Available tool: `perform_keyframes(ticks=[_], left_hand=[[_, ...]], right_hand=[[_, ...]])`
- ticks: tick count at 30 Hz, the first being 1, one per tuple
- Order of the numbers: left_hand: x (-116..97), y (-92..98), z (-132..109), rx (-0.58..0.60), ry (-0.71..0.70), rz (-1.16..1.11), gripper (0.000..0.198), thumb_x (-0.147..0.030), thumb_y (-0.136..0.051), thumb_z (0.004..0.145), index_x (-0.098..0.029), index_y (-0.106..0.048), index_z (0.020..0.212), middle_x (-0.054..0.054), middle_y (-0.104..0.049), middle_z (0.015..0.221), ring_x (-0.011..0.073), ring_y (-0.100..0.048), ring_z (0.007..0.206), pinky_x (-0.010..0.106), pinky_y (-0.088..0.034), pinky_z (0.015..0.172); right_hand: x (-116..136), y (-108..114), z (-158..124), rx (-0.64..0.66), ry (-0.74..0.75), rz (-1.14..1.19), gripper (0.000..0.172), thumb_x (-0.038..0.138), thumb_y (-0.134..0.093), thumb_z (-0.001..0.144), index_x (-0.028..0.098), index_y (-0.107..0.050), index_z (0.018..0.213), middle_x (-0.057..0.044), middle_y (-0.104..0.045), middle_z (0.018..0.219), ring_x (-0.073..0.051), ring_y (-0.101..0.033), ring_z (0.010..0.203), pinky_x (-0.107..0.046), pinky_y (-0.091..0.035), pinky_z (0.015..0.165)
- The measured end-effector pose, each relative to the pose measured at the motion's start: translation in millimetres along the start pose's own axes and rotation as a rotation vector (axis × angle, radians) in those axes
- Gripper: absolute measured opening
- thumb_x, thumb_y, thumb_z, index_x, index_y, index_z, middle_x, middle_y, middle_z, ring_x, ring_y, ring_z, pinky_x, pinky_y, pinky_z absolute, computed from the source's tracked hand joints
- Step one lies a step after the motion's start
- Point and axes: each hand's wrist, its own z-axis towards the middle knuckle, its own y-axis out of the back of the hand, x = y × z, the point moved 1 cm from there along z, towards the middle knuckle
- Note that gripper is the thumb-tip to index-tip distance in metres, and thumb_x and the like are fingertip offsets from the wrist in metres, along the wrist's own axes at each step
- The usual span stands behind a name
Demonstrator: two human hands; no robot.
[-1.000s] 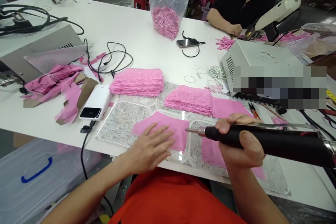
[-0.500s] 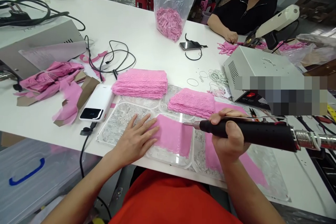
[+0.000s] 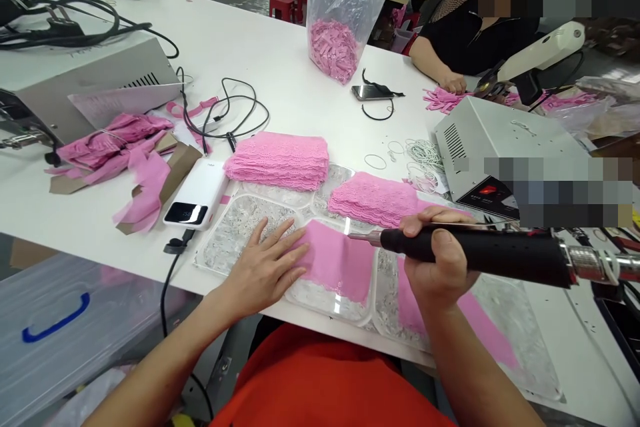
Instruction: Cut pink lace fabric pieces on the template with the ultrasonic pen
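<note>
My left hand [image 3: 267, 267] lies flat, fingers spread, with its fingertips on the left edge of a pink fabric piece [image 3: 335, 263] on a clear plastic board [image 3: 230, 230] with rounded raised outlines. In my right hand [image 3: 443, 257] is a black handheld cutter [image 3: 480, 253], held nearly level. Its narrow metal tip points left over the upper part of the fabric; whether it touches cannot be seen. A longer pink strip [image 3: 487, 330] runs partly hidden beneath my right hand and forearm. Behind are two stacks of pink lace-edged pieces, one on the left [image 3: 277, 160], another on the right [image 3: 373, 199].
A white power bank [image 3: 197, 193] with a cable stands left, near pink scraps [image 3: 120, 140] and a grey box [image 3: 90, 87]. Another grey box [image 3: 505, 140] is at right. Beyond are rubber bands [image 3: 423, 153], a phone [image 3: 373, 91], a bag of pink strips [image 3: 335, 47] and a co-worker's hand [image 3: 454, 83].
The whole view has shifted slightly, so the table things appear further right. The cutter's tip sits a little further left over the fabric. My left hand stays flat on its edge.
</note>
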Motion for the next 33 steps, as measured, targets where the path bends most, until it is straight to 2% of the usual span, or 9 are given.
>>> perform_keyframes(ticks=[8,18,23,29,33], left_hand=[[0.3,9.0,-10.7,-0.042,-0.011,-0.022,0.027,-0.024,-0.051,0.098,-0.019,-0.063,0.121,0.006,-0.061,0.135,0.0263,-0.043,0.138,0.049,-0.016,0.122],[1.5,6.3,-17.9,-0.043,0.009,-0.068,0.025,-0.027,-0.051,0.098,-0.019,-0.065,0.119,0.006,-0.064,0.131,0.0274,-0.045,0.137,0.053,-0.016,0.121],[1.7,10.5,-23.3,-0.069,0.007,-0.069,0.025,-0.025,-0.052,0.098,-0.018,-0.064,0.119,0.007,-0.064,0.132,0.0266,-0.044,0.138,0.051,-0.017,0.122],[4.7,15.8,-33.2,-0.08,0.013,-0.049,0.028,-0.021,-0.052,0.097,-0.018,-0.062,0.123,0.008,-0.062,0.134,0.0264,-0.04,0.141,0.051,-0.018,0.121],[5.6,16.2,-36.0,-0.097,0.022,-0.077,0.027,-0.021,-0.054,0.097,-0.019,-0.063,0.122,0.006,-0.062,0.134,0.0254,-0.04,0.141,0.049,-0.018,0.122]], right_hand=[[-8.2,-13.5,-0.5,0.052,-0.017,0.038,0.006,0.021,-0.063,0.073,0.019,-0.06,0.078,0.002,-0.058,0.08,-0.01,-0.059,0.056,-0.033,-0.052,0.06],[-8.4,-19.5,-0.1,0.047,0.013,0.007,0.005,0.02,-0.063,0.072,0.02,-0.06,0.076,0.003,-0.059,0.077,-0.01,-0.058,0.054,-0.032,-0.051,0.057],[-10.9,-26.4,1.8,0.063,0.05,0.049,0.005,0.02,-0.062,0.073,0.019,-0.062,0.078,0.001,-0.06,0.078,-0.01,-0.058,0.053,-0.032,-0.051,0.057],[-17.4,-37.3,1.4,0.093,-0.005,0.07,0.007,0.022,-0.063,0.072,0.019,-0.06,0.078,0.002,-0.058,0.078,-0.011,-0.059,0.055,-0.034,-0.052,0.06],[-19.9,-38.2,0.7,0.099,0.01,0.064,0.007,0.022,-0.064,0.072,0.019,-0.06,0.077,0.002,-0.059,0.077,-0.011,-0.058,0.054,-0.033,-0.051,0.058]])
